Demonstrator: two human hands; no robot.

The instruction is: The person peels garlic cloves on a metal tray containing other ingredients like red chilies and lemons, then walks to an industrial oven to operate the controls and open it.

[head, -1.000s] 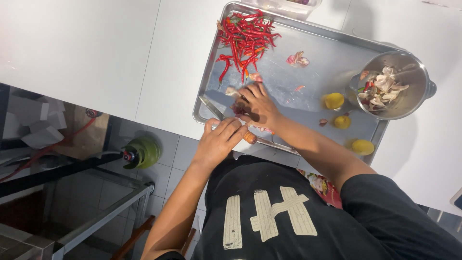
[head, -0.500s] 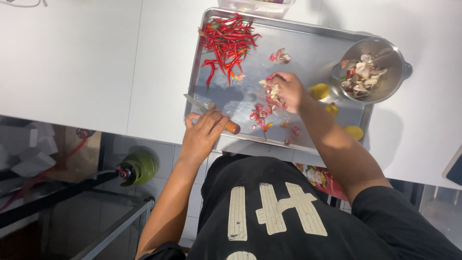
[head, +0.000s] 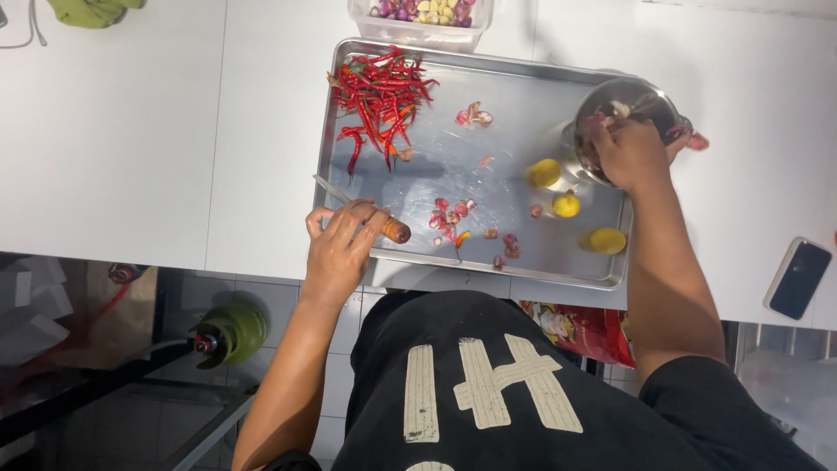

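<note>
My left hand (head: 342,246) grips a knife (head: 397,230) with a brown wooden handle at the near left edge of a steel tray (head: 514,105); the blade points left. My right hand (head: 629,153) is over a steel bowl (head: 629,98) at the tray's far right corner, its fingers closed; what they hold is hidden. On the tray lie a heap of red chillies (head: 381,94), cut pink shallot pieces (head: 452,215) near the front edge, and three small yellow fruits (head: 567,204).
A clear plastic tub (head: 418,19) of shallots and garlic stands behind the tray. A dark phone (head: 795,279) lies on the white counter at the right. A green cloth (head: 91,10) sits at the far left. A red bag (head: 580,331) hangs under the counter.
My right hand left the shallot pieces in the tray's middle and moved right to the bowl. My left hand stayed at the tray's near edge with the knife.
</note>
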